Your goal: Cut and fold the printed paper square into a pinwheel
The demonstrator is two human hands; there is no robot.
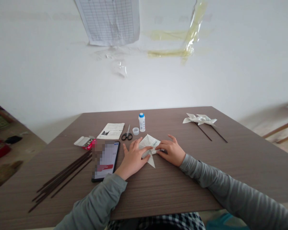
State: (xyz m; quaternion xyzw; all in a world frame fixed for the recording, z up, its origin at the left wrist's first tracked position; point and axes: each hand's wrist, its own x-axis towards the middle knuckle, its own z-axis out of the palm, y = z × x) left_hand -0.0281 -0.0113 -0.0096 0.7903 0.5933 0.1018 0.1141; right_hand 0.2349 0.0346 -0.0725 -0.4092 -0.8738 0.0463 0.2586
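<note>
A folded sheet of printed paper (149,140) lies on the table between my hands, with one pointed corner toward me and another away. My left hand (133,157) holds its left side down, thumb and index finger on the paper and the other fingers spread. On the right edge, my right hand (171,150) pinches the paper between thumb and fingers. Parts of the folds are hidden under the fingertips. Just beyond stand a white glue bottle (142,123) with a blue top and a small clear cap (135,131). Black-handled scissors (127,135) lie left of the cap.
Two paper pinwheels (201,119) on dark sticks lie at the back right. Left of my hands are a phone (107,163), several dark sticks (62,177), an opened red-and-white box (86,142) and a printed paper stack (111,131). A wall (144,89) borders the table's far edge.
</note>
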